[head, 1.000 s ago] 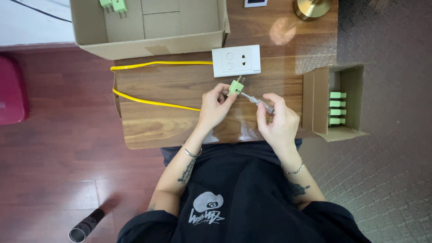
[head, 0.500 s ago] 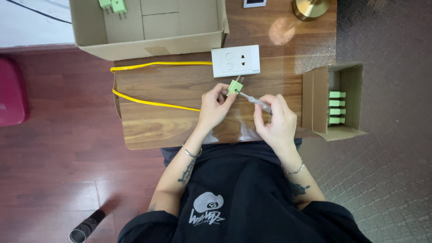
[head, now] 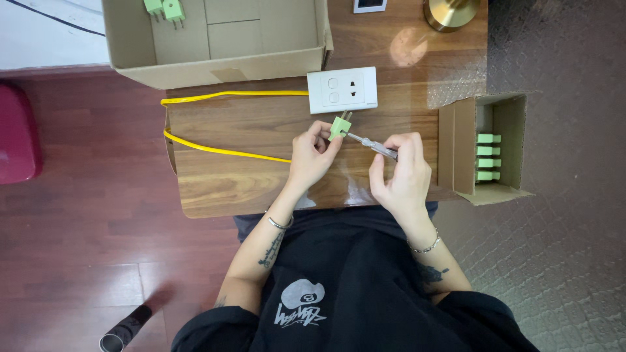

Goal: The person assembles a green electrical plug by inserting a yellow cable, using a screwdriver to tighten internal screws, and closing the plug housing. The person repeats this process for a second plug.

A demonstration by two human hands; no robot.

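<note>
My left hand (head: 312,156) pinches a small green plug (head: 339,125) above the wooden table (head: 248,176), prongs pointing away from me. My right hand (head: 401,173) grips a thin screwdriver (head: 372,143), whose tip touches the plug's side. A yellow cable (head: 222,151) runs from under my left hand across the table to the left and loops back toward a white wall socket plate (head: 342,89) lying just beyond the plug.
An open cardboard box (head: 215,39) at the back left holds two green plugs (head: 164,9). A smaller box (head: 486,150) on the right holds several green plugs. A brass lamp base (head: 451,12) stands at the back. A red object (head: 16,133) sits on the floor.
</note>
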